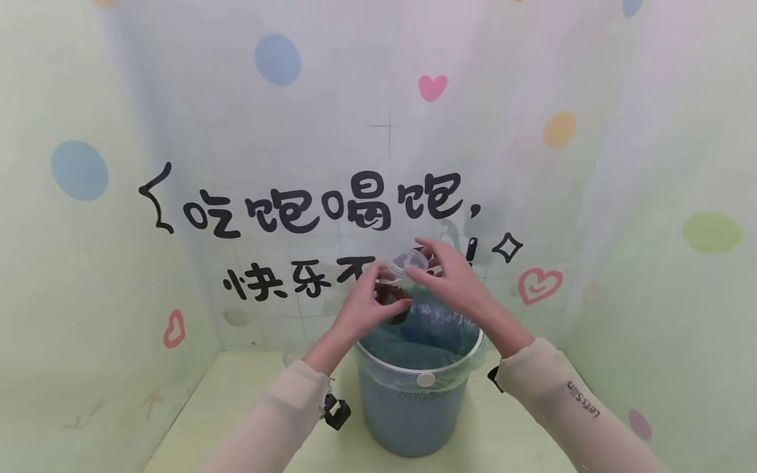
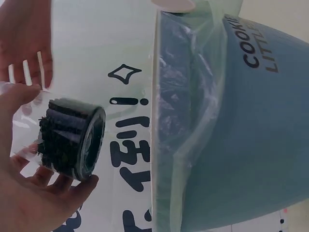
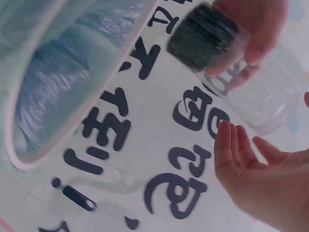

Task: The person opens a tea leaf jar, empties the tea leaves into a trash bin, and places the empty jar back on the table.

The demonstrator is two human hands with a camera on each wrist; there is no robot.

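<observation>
My left hand (image 1: pixel 362 303) grips a clear cylindrical jar (image 2: pixel 67 123) above the front of a blue bin (image 1: pixel 408 417). Dark, shredded-looking contents (image 3: pixel 203 38) fill the jar's lower end, which points down toward the bin. The see-through end (image 1: pixel 408 263) is uppermost. In the left wrist view, a dark ring edges the low end. My right hand (image 1: pixel 452 272) is raised beside the clear end, fingers extended and lightly bent, not wrapped around it. The right wrist view shows its fingertips (image 3: pixel 224 133) just off the jar's clear wall.
A thin greenish bag (image 1: pixel 437 315) lines the bin and folds over its white rim. The bin stands on a pale yellow surface (image 1: pixel 248 420). Behind it hangs a white backdrop (image 1: pixel 331 131) with black lettering, dots and hearts. Similar sheets close off both sides.
</observation>
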